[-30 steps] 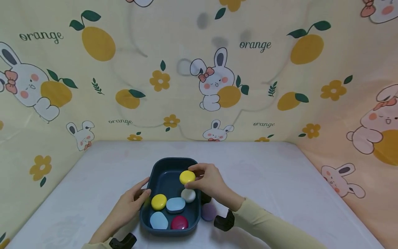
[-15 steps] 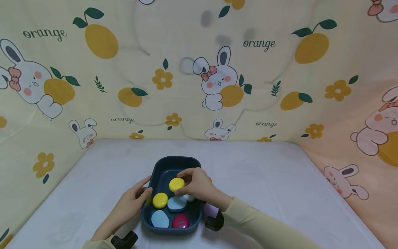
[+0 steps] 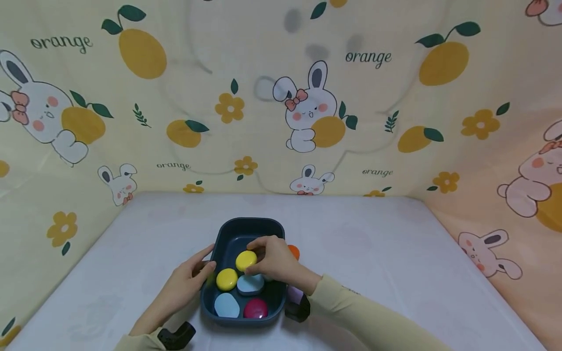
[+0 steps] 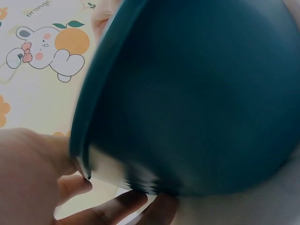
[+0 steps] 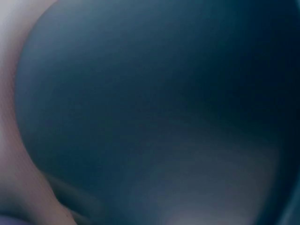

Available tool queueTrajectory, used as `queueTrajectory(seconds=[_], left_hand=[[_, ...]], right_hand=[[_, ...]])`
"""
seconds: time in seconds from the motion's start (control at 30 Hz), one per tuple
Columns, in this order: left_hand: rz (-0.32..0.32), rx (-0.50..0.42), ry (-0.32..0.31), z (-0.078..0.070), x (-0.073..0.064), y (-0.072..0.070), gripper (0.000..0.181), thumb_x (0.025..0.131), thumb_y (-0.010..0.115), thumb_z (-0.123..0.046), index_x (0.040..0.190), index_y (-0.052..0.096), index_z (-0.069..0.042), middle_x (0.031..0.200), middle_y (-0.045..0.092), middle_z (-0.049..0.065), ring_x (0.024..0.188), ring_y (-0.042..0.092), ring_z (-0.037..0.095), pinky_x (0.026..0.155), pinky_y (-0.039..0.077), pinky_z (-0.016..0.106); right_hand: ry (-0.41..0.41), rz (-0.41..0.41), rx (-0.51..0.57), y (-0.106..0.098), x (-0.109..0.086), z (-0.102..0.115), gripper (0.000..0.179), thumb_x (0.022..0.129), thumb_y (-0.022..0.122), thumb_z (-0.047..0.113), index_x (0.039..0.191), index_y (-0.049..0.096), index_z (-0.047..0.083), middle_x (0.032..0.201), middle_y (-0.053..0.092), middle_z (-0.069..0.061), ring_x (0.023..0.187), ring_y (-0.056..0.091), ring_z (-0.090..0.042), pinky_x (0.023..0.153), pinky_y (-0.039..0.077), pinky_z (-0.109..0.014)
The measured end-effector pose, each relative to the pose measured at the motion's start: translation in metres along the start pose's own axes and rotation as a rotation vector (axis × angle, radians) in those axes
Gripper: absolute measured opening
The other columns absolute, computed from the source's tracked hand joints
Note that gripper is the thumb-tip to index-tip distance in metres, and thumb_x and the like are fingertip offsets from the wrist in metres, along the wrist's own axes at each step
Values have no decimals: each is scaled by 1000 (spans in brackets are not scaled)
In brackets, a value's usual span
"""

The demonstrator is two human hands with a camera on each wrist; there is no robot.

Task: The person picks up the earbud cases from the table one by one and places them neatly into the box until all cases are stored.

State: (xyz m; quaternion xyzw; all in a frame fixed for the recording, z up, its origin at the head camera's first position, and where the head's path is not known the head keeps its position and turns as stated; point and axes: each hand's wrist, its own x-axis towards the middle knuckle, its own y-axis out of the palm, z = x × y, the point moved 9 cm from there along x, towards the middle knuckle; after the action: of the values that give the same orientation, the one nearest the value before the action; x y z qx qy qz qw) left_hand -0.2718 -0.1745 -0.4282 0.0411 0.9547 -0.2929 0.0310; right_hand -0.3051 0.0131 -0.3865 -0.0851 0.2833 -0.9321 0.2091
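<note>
A dark blue rectangular tray (image 3: 243, 321) with rounded corners stands on the table in the head view. My left hand (image 3: 184, 285) grips its left rim; in the left wrist view the fingers (image 4: 108, 206) lie along the tray's outer wall. Over the middle of the tray my right hand (image 3: 278, 261) pinches a glossy yellow disc (image 3: 246, 261) between thumb and fingers. Inside lie a second yellow disc (image 3: 227, 280), a pale blue oblong piece (image 3: 250, 285), a pale blue rounded piece (image 3: 227, 305) and a crimson disc (image 3: 256, 308). The right wrist view is mostly a dark blur.
Just right of the tray, an orange piece (image 3: 294, 251) and a purple piece (image 3: 294, 294) show partly behind my right hand and wrist camera. A white cloth covers the table (image 3: 373, 258). Behind it hangs a printed curtain (image 3: 259, 141) with rabbits and oranges.
My right hand has carried the yellow disc left and slightly down, over the tray's middle. It now covers the white disc, and the orange piece has come into view. The left hand keeps its grip.
</note>
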Motion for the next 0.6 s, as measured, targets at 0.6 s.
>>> queueTrajectory(seconds=[0.6], left_hand=[[-6,22,-7,0,0,0,59,101,55,-39,153,38,-17,132,58,20,113,59,33,87,54,48]], right_hand=[[126,-207,334,-72,-32,-9,28,82,80,12,109,72,6,106,70,-8,96,66,-22,89,53,-38]])
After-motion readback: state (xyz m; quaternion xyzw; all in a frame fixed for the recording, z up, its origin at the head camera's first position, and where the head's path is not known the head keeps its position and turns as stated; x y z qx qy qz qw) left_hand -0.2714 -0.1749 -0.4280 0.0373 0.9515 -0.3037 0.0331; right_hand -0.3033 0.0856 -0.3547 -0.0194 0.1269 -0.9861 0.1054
